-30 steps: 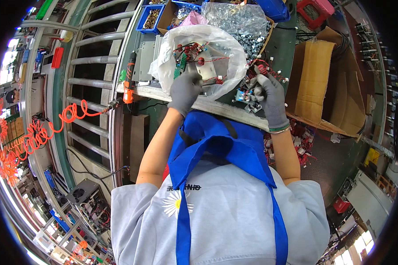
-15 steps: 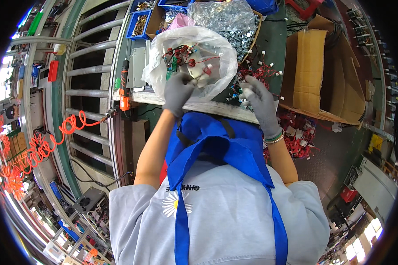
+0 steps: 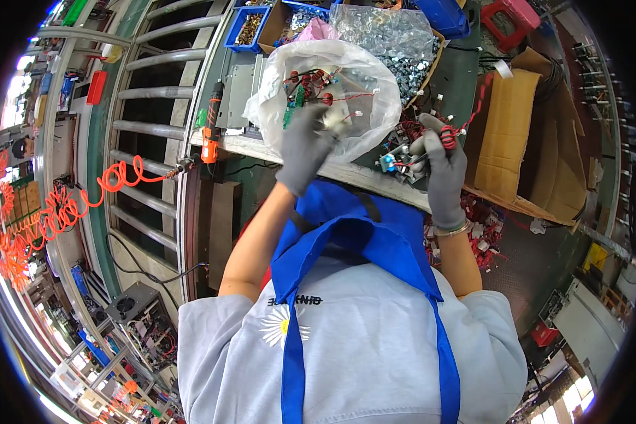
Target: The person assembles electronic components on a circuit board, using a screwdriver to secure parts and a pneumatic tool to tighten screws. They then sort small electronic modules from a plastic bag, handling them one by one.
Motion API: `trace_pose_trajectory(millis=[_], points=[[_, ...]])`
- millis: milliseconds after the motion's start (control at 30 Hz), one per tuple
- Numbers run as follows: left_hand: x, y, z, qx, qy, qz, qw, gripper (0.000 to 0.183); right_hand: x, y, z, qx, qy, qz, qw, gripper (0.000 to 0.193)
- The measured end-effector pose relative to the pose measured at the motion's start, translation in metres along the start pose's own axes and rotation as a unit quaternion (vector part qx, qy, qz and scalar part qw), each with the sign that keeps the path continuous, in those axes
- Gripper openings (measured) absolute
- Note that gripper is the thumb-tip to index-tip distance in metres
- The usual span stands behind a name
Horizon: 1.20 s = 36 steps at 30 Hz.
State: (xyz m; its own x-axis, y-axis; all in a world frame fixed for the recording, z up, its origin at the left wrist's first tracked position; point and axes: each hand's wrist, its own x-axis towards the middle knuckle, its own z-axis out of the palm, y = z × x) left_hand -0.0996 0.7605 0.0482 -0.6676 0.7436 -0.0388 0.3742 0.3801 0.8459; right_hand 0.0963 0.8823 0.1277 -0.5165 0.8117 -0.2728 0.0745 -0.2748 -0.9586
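My left hand (image 3: 306,150), in a grey glove, reaches over the near rim of a white plastic bag (image 3: 385,85). Its fingertips are smeared by motion, so what they hold, if anything, is unclear. Inside the bag lie green circuit parts (image 3: 295,106) and several red-and-black wound coils (image 3: 327,98) with thin wires. Right of the bag, my gloved right hand (image 3: 443,177) is closed on a red wire coil (image 3: 448,138). From it a red lead rises to the right. Beside that hand, small wired parts (image 3: 403,157) lie heaped at the bench edge.
An orange-and-black power screwdriver (image 3: 211,127) stands left of the bag. Beyond the bag are a blue bin (image 3: 244,46) and a box of small metal parts (image 3: 411,74). An open cardboard box (image 3: 509,141) sits at right, with red wired parts (image 3: 482,237) below. Metal rollers (image 3: 155,92) run at left.
My right hand has turned and lifted a red wire coil from the heap, its lead now swinging out. My left hand has shifted slightly at the bag's rim. The whole view has moved a little.
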Motion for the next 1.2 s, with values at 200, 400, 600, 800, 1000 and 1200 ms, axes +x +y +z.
trace_pose_trajectory(millis=[200,400,600,800,1000,1200], points=[[0.044,-0.045,-0.002,0.258,0.064,-0.052,0.963,0.048,0.04,0.1,-0.08,-0.151,0.057,0.131,0.978,0.052],[0.064,-0.077,0.002,0.251,0.038,-0.054,0.966,0.028,0.022,0.068,-0.071,-0.165,0.115,0.041,0.979,0.055],[0.038,0.026,-0.047,-0.292,-0.025,-0.036,0.955,0.027,0.012,0.027,-0.017,-0.045,-0.037,0.046,0.997,0.052],[-0.018,0.073,-0.026,-0.157,-0.174,0.122,0.965,0.036,0.01,0.02,0.025,0.217,-0.213,0.082,0.949,0.051],[-0.01,0.011,-0.022,-0.03,-0.021,0.0,0.999,0.041,0.002,0.014,-0.007,0.023,-0.046,-0.085,0.995,0.043],[0.021,-0.057,-0.015,0.375,-0.022,-0.077,0.924,0.061,0.024,0.09,-0.059,-0.329,-0.035,0.01,0.943,0.044]])
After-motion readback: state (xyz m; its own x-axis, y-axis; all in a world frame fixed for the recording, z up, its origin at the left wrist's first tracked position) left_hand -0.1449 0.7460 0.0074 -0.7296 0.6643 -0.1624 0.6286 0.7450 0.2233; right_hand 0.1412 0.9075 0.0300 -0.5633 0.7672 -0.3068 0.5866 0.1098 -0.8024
